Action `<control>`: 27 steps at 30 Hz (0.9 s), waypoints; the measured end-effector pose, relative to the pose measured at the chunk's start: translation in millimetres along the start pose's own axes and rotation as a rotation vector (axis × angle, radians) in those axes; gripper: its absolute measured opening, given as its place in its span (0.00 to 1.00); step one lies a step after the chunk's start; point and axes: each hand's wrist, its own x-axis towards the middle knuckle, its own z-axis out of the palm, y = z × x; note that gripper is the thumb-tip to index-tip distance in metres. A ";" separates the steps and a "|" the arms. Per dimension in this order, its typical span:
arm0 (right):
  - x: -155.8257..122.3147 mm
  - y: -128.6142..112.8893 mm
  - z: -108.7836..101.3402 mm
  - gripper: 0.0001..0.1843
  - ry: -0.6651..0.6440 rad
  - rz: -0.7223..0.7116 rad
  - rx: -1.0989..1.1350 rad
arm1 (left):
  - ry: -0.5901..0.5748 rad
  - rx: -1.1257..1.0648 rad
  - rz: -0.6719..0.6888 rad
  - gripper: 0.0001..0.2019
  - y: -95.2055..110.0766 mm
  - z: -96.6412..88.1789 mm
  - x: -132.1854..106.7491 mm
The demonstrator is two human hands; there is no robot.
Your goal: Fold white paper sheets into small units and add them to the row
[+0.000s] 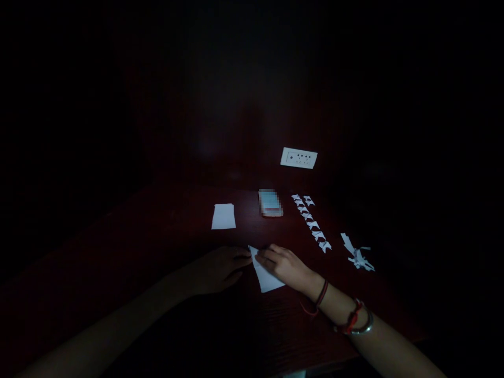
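A white sheet of paper [268, 281], its top end narrowing to a folded-looking point, lies on the dark red table in front of me. My right hand [284, 266] rests over its upper right side, fingers bent and pressed onto it; part of the sheet is hidden below the palm. At the left edge near the tip, my left hand [224, 269] touches the paper with stretched fingers, the thumb held apart. This hand is in deep shadow. Bracelets circle my right wrist and forearm.
Behind the hands lie a stack of white paper [223, 217] and a phone [270, 203] with a lit, blurred screen. To the right run several small folded paper pieces [309, 218] in a row, then a pile of paper scraps [359, 259]. A socket panel [298, 158] is on the wall.
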 end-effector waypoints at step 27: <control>-0.4 3.3 2.9 0.15 -0.045 -0.028 0.023 | 0.020 0.133 -0.062 0.18 -12.4 29.3 -2.1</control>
